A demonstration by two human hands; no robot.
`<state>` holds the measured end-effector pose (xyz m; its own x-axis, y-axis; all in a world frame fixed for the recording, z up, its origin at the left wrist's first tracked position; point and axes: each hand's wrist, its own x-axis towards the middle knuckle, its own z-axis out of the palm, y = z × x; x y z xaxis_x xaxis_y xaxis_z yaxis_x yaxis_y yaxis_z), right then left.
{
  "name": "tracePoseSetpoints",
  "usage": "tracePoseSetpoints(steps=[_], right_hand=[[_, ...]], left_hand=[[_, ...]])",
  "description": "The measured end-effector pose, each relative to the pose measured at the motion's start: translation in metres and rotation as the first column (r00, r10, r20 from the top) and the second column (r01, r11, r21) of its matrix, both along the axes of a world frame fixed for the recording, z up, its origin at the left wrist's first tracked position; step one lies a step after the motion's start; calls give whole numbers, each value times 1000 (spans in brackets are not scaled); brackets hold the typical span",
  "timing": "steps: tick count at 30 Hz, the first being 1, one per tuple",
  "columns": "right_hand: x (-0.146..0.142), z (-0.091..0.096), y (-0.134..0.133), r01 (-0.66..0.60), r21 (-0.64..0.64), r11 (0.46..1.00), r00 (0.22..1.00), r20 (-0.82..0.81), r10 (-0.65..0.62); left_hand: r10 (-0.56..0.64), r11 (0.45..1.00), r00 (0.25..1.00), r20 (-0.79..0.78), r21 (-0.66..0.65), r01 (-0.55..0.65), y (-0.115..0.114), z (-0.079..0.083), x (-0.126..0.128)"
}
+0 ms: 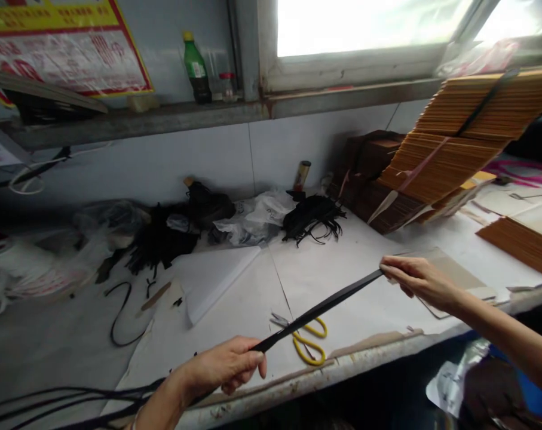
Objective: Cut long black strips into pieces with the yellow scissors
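Note:
A flat black strap (324,306) is stretched slantwise above the front of the table. My left hand (228,363) is closed on its lower end, and from behind that wrist several long black strips (69,397) trail off to the left. At the upper end, the fingers of my right hand (416,279) pinch the strap. Below the strap lie scissors (307,349) with yellow handles, partly hidden by it. Both hands are over the paper-covered table (355,263).
Bundles of black strips (313,218) and plastic bags (257,218) lie along the wall. Tall tied stacks of brown sheets (459,131) lean at the right. A green-capped-off shelf holds a bottle (195,68). The table's front edge (342,364) runs below my hands.

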<state>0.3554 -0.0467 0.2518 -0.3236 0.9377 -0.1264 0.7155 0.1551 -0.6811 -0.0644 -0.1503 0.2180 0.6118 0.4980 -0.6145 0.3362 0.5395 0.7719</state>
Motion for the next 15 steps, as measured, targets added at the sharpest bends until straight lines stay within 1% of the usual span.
tracePoseSetpoints(steps=[3,5,6,8,10,13,15], right_hand=[[7,-16,5,-21,-60,998,1000,-23,19],[7,-25,9,-23,-110,994,999,-45,18],[7,-30,12,-26,-137,990,998,-53,18],[7,-42,20,-39,-184,982,997,-71,26],[9,-57,30,-52,-212,976,995,-94,32],[10,-78,42,-50,-237,970,994,-105,26],[10,-88,49,-62,-238,969,996,-72,46]], left_hand=[[-35,992,993,-109,116,48,1,-2,-5],[-29,981,987,-158,187,59,3,-1,-8],[-15,979,986,-167,196,48,4,0,-9],[20,985,989,-148,172,6,6,0,-12],[58,991,994,-90,127,-46,8,-2,-15],[112,991,993,-38,71,-109,12,-9,-19],[141,990,990,-15,14,-141,16,-16,-22]])
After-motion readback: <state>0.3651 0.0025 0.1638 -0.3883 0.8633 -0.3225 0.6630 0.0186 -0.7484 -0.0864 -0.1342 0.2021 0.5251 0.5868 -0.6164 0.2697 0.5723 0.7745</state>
